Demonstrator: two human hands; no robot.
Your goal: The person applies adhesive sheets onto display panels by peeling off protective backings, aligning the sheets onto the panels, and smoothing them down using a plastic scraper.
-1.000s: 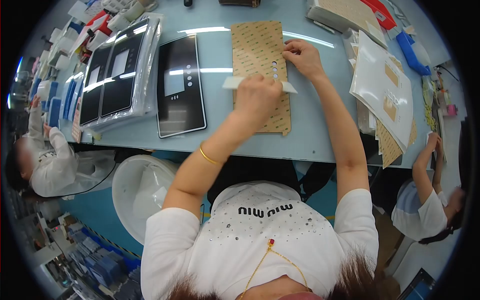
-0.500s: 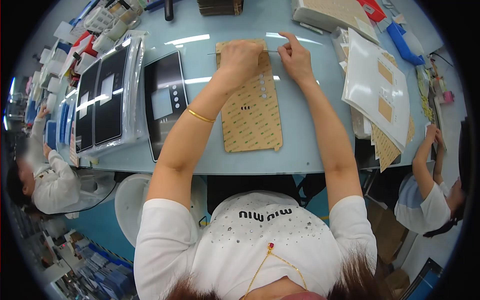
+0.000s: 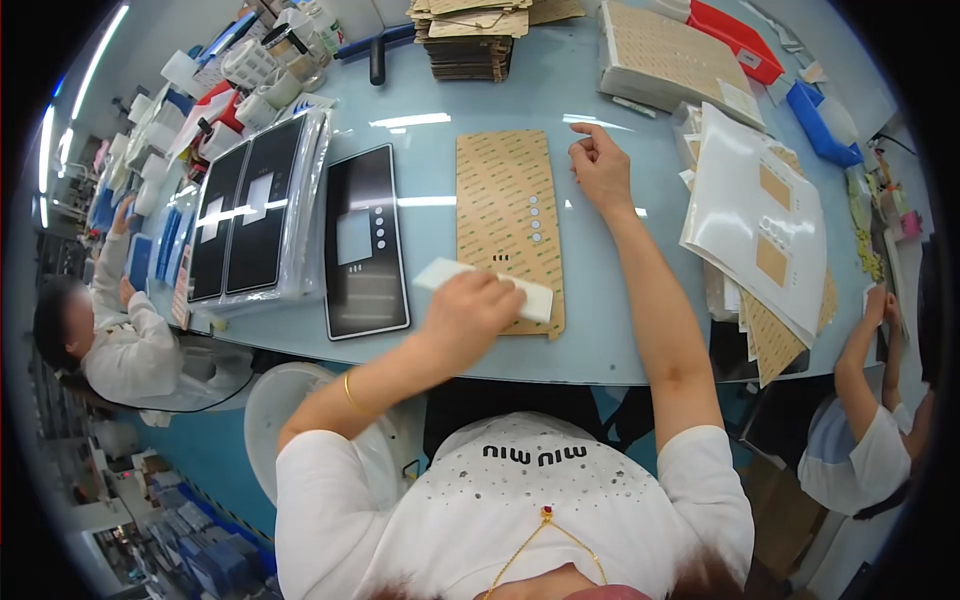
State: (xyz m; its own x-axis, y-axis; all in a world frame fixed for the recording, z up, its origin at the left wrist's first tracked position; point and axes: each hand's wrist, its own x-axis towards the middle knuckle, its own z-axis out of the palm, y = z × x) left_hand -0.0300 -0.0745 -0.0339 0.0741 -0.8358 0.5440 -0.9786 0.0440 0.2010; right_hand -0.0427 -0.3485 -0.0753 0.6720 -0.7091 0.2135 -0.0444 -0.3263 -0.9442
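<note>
A white flat scraper (image 3: 537, 303) is held in my left hand (image 3: 473, 315), fingers closed round it, over the lower part of a tan, green-printed sheet (image 3: 500, 190). That sheet lies flat and has a column of round holes and three small slots. To its right, my right hand (image 3: 602, 172) is just above the table, touching neither the sheet nor another object; its index finger and thumb are apart and the other fingers are curled. A black panel (image 3: 367, 285) with a grey window and round holes lies left of the sheet.
Wrapped black panels (image 3: 262, 215) are at the left. Stacked tan pieces (image 3: 467, 50) and a black-handled tool (image 3: 377, 62) sit at the back. White sheets (image 3: 735, 190), a red tray (image 3: 735, 42) and a blue bin (image 3: 820, 125) are right. Co-workers sit at both sides.
My left hand has moved with the scraper from the sheet's top toward its lower end. My right index finger is more bent. The view has shifted, showing more of the table's back.
</note>
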